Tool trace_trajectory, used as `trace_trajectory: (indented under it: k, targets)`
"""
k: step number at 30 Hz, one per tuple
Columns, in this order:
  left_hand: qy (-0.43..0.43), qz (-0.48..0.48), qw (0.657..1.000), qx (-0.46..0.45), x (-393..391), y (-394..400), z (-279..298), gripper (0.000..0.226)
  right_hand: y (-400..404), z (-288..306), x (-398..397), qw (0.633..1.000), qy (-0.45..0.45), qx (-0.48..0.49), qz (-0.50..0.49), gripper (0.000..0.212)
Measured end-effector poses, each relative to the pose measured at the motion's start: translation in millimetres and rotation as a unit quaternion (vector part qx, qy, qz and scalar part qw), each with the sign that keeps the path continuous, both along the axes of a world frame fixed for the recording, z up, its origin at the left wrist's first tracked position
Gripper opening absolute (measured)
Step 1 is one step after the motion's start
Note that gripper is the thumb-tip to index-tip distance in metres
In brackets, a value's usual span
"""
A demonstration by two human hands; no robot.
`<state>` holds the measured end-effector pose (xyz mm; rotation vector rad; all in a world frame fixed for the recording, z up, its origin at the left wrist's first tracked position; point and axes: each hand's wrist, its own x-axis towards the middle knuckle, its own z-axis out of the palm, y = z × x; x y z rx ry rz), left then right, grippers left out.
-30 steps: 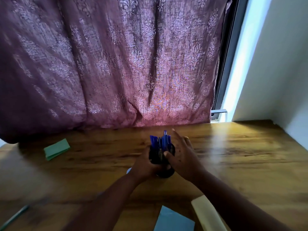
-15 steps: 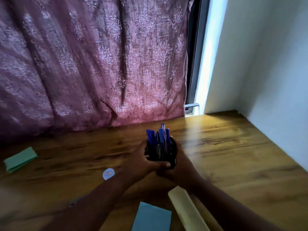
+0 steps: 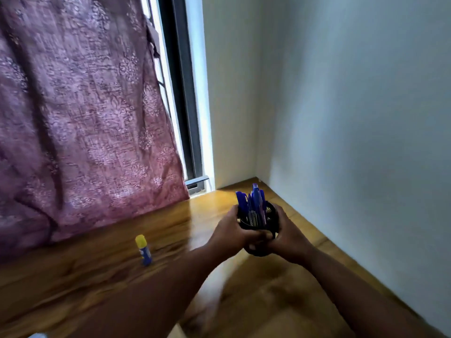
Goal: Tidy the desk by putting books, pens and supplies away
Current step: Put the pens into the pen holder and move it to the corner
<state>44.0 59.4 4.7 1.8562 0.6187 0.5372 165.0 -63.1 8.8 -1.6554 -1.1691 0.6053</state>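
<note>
The left hand (image 3: 233,234) and right hand (image 3: 288,236) both wrap around a black pen holder (image 3: 260,224), gripping it from either side above the wooden desk (image 3: 97,272) near the far right corner — blue pens (image 3: 253,200) stand in it. To the left, a glue stick (image 3: 144,250) stands upright before the purple curtain (image 3: 80,118).

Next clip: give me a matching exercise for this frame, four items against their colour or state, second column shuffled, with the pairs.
Column one:
1. pen holder
2. glue stick
3. curtain
4. pens

Column two:
A. purple, hanging behind the desk
B. blue, standing upright in a cup
C. black, gripped by left hand and right hand
D. yellow cap, standing alone on the wood

Pairs: 1-C, 2-D, 3-A, 4-B
</note>
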Motion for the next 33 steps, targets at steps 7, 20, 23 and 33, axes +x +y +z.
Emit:
trace_trajectory:
  k: [7,20,23,33]
  targets:
    - [0.01,0.026,0.999,0.022,72,-9,-20,0.083,0,-21,75,0.999,0.012,-0.016,-0.025,0.105]
    - [0.054,0.081,0.99,0.098,140,55,-21,0.081,76,-39,128,0.996,0.04,-0.022,-0.079,0.092]
    - [0.059,0.093,0.989,0.094,148,73,-21,0.08,96,-40,134,0.996,0.032,-0.027,-0.081,0.085]
    - [0.064,0.111,0.987,0.096,169,116,-24,0.08,130,-30,148,0.995,-0.024,-0.038,-0.09,0.063]
